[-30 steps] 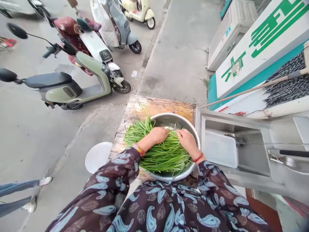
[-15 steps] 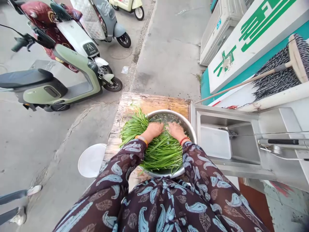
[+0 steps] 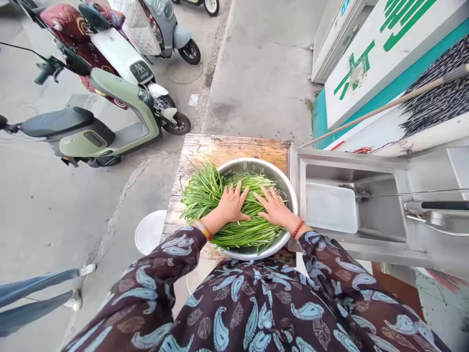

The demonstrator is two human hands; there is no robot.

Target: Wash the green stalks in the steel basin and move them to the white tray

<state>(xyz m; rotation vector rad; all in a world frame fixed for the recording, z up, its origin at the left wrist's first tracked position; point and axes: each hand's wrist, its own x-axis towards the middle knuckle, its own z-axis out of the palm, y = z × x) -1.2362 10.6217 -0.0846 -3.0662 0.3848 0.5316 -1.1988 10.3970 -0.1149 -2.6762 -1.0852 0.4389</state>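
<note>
A large heap of long, thin green leaves, which look like garlic chives [image 3: 240, 235], fills a round metal basin [image 3: 292, 195]. On the left the leaves spill over the rim. My left hand [image 3: 231, 203] lies on top of the heap with its fingers spread. To the right, my right hand [image 3: 274, 208] rests on the leaves too, palm down and fingers apart. Neither hand grasps anything. Some water shows at the far side of the basin, and the bottom is hidden under the leaves.
The basin stands on a worn wooden table [image 3: 234, 143]. At right is a steel sink [image 3: 381, 210] holding a white tray [image 3: 330, 208]; a mop handle [image 3: 381, 111] slants behind it. Parked scooters [image 3: 98, 129] stand at left, near a white round lid or tub [image 3: 149, 232] and a passer-by's legs [image 3: 44, 283].
Both hands have come up out of the leaves at the far side, drawn back, and opened flat on the heap. The passer-by's legs have moved right.
</note>
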